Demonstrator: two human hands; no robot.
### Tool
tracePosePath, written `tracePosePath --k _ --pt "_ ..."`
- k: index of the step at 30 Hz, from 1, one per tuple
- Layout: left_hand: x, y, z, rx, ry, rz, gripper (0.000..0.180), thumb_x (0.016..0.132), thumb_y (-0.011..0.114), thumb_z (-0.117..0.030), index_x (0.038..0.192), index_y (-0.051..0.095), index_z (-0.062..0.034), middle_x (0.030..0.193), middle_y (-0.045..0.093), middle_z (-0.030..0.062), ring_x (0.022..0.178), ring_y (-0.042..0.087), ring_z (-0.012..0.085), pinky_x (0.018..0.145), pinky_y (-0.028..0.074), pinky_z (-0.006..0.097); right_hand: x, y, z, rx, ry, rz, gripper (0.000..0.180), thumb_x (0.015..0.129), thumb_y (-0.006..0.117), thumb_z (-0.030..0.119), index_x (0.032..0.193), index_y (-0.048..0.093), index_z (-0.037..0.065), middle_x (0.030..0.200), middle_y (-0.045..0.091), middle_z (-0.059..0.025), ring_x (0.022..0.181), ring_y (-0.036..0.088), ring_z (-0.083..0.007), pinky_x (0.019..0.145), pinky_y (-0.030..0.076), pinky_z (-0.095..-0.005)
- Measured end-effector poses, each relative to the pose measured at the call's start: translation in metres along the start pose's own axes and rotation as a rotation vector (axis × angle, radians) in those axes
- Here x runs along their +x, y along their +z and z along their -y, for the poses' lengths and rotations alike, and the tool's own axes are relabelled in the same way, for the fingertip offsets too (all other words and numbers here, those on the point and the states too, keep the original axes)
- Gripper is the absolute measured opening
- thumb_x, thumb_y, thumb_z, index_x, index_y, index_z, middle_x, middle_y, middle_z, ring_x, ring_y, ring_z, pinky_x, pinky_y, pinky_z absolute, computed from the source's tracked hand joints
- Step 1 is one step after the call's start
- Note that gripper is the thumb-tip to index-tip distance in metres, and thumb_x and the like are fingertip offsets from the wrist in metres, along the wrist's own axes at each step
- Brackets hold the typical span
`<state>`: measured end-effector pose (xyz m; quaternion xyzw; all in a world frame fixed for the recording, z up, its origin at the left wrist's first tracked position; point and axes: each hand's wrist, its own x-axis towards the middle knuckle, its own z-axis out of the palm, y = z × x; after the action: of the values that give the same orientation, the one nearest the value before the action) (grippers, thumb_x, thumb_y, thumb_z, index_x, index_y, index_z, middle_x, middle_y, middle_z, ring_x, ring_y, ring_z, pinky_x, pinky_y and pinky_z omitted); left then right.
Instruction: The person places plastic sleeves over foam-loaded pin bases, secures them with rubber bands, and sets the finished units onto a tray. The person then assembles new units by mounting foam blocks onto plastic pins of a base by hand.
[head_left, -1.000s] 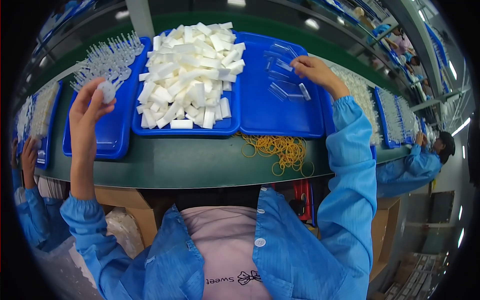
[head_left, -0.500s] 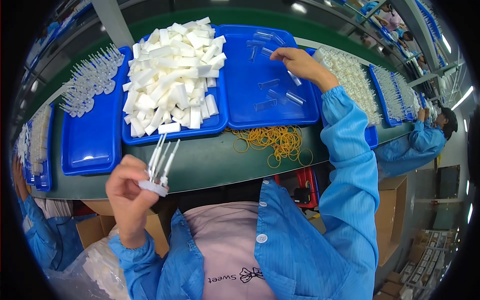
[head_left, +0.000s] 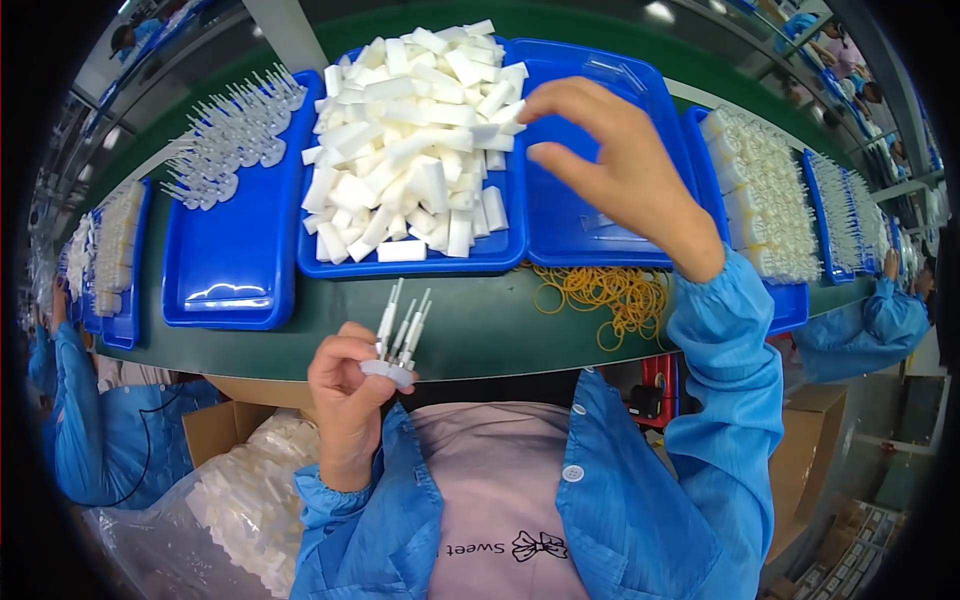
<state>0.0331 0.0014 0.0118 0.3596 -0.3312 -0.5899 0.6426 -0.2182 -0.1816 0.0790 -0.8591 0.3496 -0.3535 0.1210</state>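
Observation:
My left hand (head_left: 345,385) pinches a white pronged part (head_left: 390,370), a scalloped base with several thin rods pointing up, in front of the table edge. My right hand (head_left: 625,155) is open over the right-hand blue tray (head_left: 555,225), thumb and fingers apart, nothing visible between them. Its fingertips are close to the right side of a heap of white foam blocks (head_left: 400,150), which fills the middle blue tray (head_left: 350,268). Clear plastic tubes (head_left: 618,72) lie at the back of the right-hand tray; my right hand and wrist cover part of that tray.
Yellow rubber bands (head_left: 620,305) lie on the green table (head_left: 480,325). To the left, a blue tray (head_left: 225,275) holds more pronged parts (head_left: 230,145). Farther right stands a tray of bundled foam-and-tube pieces (head_left: 760,195). Co-workers' sleeves (head_left: 85,420) show at both sides. A bag of foam (head_left: 260,500) sits lower left.
My right hand has moved from the tubes at the back of its tray toward the foam heap, with fingers spreading. The view has shifted; my left hand still holds the pronged part.

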Motion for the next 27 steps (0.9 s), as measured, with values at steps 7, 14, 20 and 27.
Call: tracePosePath --k 7,14,20,27 --pt "-0.004 0.013 0.007 0.152 0.064 0.084 0.021 0.075 0.066 0.0 0.088 0.05 -0.0039 0.088 0.045 0.0073 0.07 0.061 0.0209 0.058 0.054 0.031 0.019 0.05 -0.017 -0.238 -0.143 0.132 0.035 0.073 0.061 0.0 0.106 0.057 0.011 0.1 0.057 -0.0088 0.089 0.056 -0.0294 0.076 0.046 -0.0374" --pt "-0.006 0.01 0.008 0.01 0.009 0.028 0.022 0.075 0.068 0.004 0.092 0.056 0.0 0.089 0.049 0.0082 0.074 0.06 0.0185 0.063 0.055 0.029 0.004 0.025 -0.004 -0.083 -0.007 0.016 0.028 0.074 0.06 0.002 0.101 0.056 0.008 0.094 0.06 -0.0104 0.084 0.059 -0.0293 0.07 0.047 -0.037" --pt "-0.005 0.023 0.006 0.0 0.011 0.075 0.021 0.075 0.067 0.004 0.092 0.056 0.0002 0.088 0.048 0.0078 0.075 0.061 0.0188 0.064 0.055 0.029 0.011 0.055 -0.017 -0.116 -0.004 0.071 0.02 0.073 0.062 0.006 0.09 0.051 0.006 0.085 0.058 -0.0128 0.08 0.057 -0.0324 0.068 0.044 -0.0415" --pt "-0.013 0.016 0.007 0.264 0.165 -0.021 0.025 0.076 0.07 -0.005 0.092 0.051 -0.0049 0.088 0.045 0.0049 0.072 0.059 0.0191 0.061 0.054 0.031 -0.012 0.021 0.012 -0.129 -0.048 -0.03 0.022 0.078 0.057 0.004 0.1 0.056 0.004 0.08 0.057 -0.0133 0.075 0.058 -0.0293 0.068 0.045 -0.037"
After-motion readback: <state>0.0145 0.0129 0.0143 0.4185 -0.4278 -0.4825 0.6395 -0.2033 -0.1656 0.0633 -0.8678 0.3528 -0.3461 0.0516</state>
